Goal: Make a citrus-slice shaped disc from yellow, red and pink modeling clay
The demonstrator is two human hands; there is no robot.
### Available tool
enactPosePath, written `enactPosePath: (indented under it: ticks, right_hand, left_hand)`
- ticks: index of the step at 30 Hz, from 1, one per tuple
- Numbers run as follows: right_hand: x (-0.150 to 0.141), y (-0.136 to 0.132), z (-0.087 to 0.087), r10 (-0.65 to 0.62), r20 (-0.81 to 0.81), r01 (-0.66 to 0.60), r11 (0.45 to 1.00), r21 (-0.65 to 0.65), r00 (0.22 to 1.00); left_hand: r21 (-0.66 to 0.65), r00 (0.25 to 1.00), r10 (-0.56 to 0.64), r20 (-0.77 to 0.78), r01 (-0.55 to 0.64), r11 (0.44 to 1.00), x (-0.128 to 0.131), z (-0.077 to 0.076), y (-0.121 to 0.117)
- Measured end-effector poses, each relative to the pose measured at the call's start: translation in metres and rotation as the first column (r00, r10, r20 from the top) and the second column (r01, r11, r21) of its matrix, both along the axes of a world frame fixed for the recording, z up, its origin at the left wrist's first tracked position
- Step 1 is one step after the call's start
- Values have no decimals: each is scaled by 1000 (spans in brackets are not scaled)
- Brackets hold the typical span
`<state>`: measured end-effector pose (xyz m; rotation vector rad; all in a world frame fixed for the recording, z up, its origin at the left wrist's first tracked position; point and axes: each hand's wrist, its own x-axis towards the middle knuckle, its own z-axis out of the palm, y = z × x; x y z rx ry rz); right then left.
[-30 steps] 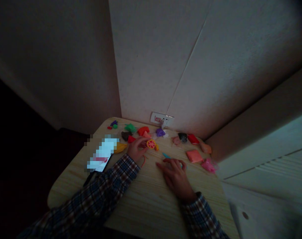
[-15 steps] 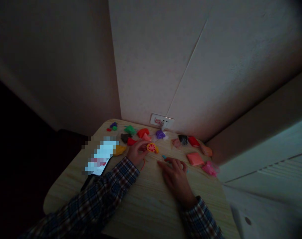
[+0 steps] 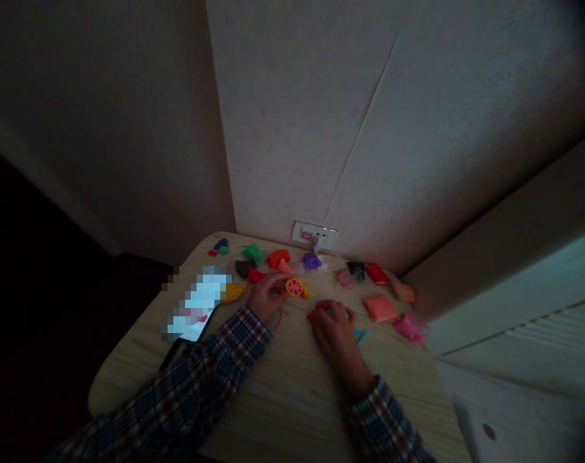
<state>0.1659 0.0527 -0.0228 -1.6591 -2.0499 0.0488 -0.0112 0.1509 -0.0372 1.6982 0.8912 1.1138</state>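
Observation:
My left hand [image 3: 268,296] pinches a small round piece like a citrus slice [image 3: 294,287], pink with a yellow rim and spokes, just above the table. Beside that piece is a small orange-yellow lump [image 3: 305,291]. A thin red strand [image 3: 279,320] lies below my left wrist. My right hand [image 3: 334,328] rests on the table to the right, its fingers curled around a slim teal modelling tool [image 3: 360,336]. Only the tool's lower end and a bit of teal between the fingers show.
Clay packets lie along the back, among them green [image 3: 253,253], purple [image 3: 312,260] and red [image 3: 378,274]. At right are a salmon block [image 3: 381,308] and a pink packet [image 3: 410,328]. A lit, blurred-out phone [image 3: 200,305] stands left; a wall socket [image 3: 315,235] is behind the table.
My right hand has closed its fingers over the teal tool, whose upper tip was showing before. The left hand holds the round piece in nearly the same place.

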Motion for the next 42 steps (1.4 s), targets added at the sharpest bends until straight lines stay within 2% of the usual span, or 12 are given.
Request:
enactPosePath:
  ticks: [8,13,18,24,30,36,42]
  right_hand:
    - [0,-3,5,19,-33,-19,1000,-4,999]
    - [2,-4,5,-10,-47,10,1000,3,999]
    - [4,-3,3,-23,-56,23,1000,15,998]
    - [5,-1,-3,-15,-65,16,1000,22,998]
    - [1,0,-3,-24,-60,25,1000,15,998]
    - [-1,1,1,-36,-52,36,999,3,998]
    - [-2,3,1,-38,-49,37,999,-13,998]
  left_hand:
    - [6,1000,2,-21,-2,1000,1,3,-1]
    - [20,997,3,-72,-2,1000,-2,5,-1]
    - [27,980,-47,-196,53,998,-11,10,3]
    - [2,916,-112,-384,122,993,-22,16,4]
    - [10,859,-110,-499,133,991,-23,24,-1]
    - [4,866,-98,-491,115,993,-16,26,-4]
    - [-27,933,-111,-342,108,994,-9,32,-3]
